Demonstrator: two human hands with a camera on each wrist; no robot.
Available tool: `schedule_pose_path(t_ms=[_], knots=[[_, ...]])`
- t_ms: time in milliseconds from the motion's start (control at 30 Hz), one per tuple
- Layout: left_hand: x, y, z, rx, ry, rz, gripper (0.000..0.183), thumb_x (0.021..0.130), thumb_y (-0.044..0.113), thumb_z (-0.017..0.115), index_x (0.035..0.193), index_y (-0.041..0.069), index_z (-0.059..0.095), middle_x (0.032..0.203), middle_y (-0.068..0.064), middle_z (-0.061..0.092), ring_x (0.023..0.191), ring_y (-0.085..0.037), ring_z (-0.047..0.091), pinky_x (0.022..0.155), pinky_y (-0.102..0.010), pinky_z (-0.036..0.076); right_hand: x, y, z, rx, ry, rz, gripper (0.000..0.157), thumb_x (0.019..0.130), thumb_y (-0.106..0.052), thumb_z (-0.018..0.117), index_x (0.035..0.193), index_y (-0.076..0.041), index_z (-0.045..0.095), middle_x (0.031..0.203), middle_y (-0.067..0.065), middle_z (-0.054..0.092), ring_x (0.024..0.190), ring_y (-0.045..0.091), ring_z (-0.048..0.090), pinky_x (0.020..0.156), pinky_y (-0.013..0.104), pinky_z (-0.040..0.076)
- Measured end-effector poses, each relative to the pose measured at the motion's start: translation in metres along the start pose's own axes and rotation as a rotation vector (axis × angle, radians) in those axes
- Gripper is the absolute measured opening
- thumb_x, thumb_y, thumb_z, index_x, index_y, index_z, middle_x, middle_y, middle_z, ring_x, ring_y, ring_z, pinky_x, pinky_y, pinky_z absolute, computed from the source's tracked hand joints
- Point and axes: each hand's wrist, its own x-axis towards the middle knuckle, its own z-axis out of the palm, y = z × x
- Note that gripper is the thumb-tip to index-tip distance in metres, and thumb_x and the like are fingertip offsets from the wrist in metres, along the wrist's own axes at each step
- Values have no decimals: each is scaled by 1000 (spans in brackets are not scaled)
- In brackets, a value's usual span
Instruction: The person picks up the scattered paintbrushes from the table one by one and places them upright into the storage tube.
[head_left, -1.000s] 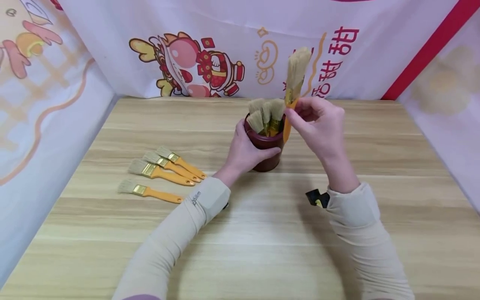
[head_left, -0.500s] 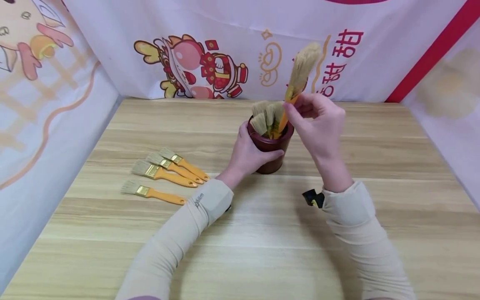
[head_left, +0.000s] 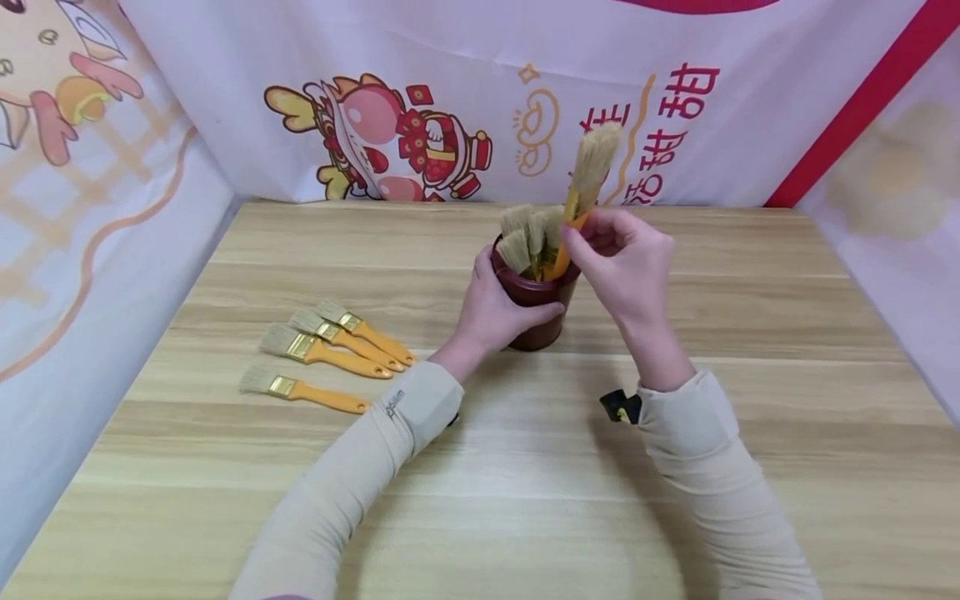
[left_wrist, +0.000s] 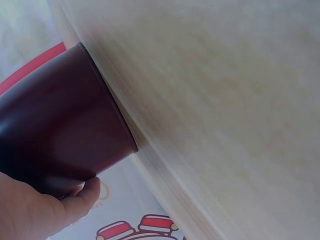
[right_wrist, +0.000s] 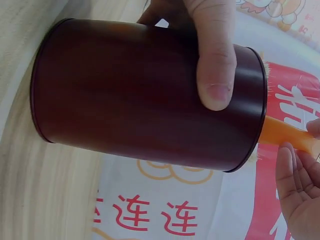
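Note:
A dark red-brown cylindrical cup (head_left: pixel 537 315) stands on the wooden table, holding several bristle brushes (head_left: pixel 517 242) with their bristles up. My left hand (head_left: pixel 491 312) grips the cup's side, thumb across its front. My right hand (head_left: pixel 630 258) pinches a paintbrush (head_left: pixel 592 162) by its orange handle, bristles upward. The handle's lower end is inside the cup's mouth; in the right wrist view the orange handle (right_wrist: pixel 282 131) passes behind the rim. In the left wrist view the cup's base (left_wrist: pixel 112 100) meets the tabletop.
Left of the cup lie several flat paintbrushes (head_left: pixel 330 354) with orange handles, bristles pointing left. A printed white cloth (head_left: pixel 465 100) hangs behind the table (head_left: pixel 495 500), and more cloth covers both sides.
My right hand has moved the paintbrush left from beside the cup to over its mouth, then lowered it so the handle goes in. The left hand stays on the cup.

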Motion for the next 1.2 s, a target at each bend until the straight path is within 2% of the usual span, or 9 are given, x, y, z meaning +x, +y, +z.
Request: schedule_pose_path(t_ms=[133, 233, 300, 467, 600, 767, 1000, 1200], knots=[[0, 0, -1, 11, -1, 2, 112, 62, 44, 88, 145, 12, 20, 141, -8, 40, 129, -19, 45, 110, -35, 39, -1, 1, 0, 26, -5, 15, 15, 78, -7, 76, 84, 6, 71, 72, 11, 69, 60, -9, 58, 57, 11, 50], [-2, -1, -1, 16, 0, 5, 110, 63, 43, 88, 144, 11, 21, 139, -8, 41, 128, -19, 46, 110, -36, 40, -2, 2, 1, 1, -29, 29, 17, 78, -7, 77, 86, 7, 71, 77, 20, 71, 60, -12, 57, 57, 9, 50], [-4, -2, 0, 17, 0, 5, 110, 63, 44, 87, 144, 11, 21, 139, -7, 40, 128, -18, 46, 110, -36, 40, -4, 3, 1, -35, -51, 46, 18, 78, -8, 77, 89, 6, 72, 79, 20, 72, 60, -14, 55, 58, 8, 49], [-4, -3, 0, 10, -2, 7, 111, 63, 45, 88, 145, 11, 21, 140, -7, 39, 128, -19, 45, 110, -37, 40, -5, 6, -1, -141, -79, 115, 32, 76, -14, 81, 100, 5, 72, 86, 21, 71, 61, -16, 52, 58, 4, 45], [-3, -2, 0, 14, 2, 19, 113, 62, 45, 88, 145, 11, 20, 141, -9, 39, 130, -19, 45, 111, -36, 38, -7, 9, -7, -162, -48, 210, 44, 73, -17, 85, 107, 5, 70, 89, 20, 67, 61, -16, 51, 58, 3, 44], [-1, 0, 1, 44, 19, 34, 112, 62, 44, 88, 145, 9, 21, 140, -10, 40, 129, -21, 45, 112, -37, 38, -8, 13, -14, -197, -14, 274, 44, 74, -22, 84, 107, 2, 71, 88, 17, 67, 62, -15, 51, 58, 4, 44], [-1, 1, 1, 45, 21, 27, 111, 62, 43, 88, 145, 9, 22, 140, -10, 41, 129, -21, 46, 112, -37, 38, -13, 22, -15, -222, -78, 361, 47, 76, -31, 82, 109, 1, 71, 90, 19, 69, 63, -10, 53, 57, 4, 44], [-1, 1, 1, 39, 28, 30, 112, 61, 41, 89, 144, 8, 23, 140, -11, 42, 129, -22, 47, 111, -37, 39, -18, 29, -15, -251, -123, 373, 47, 78, -31, 80, 108, 3, 70, 89, 18, 70, 64, -4, 55, 56, 4, 44]])
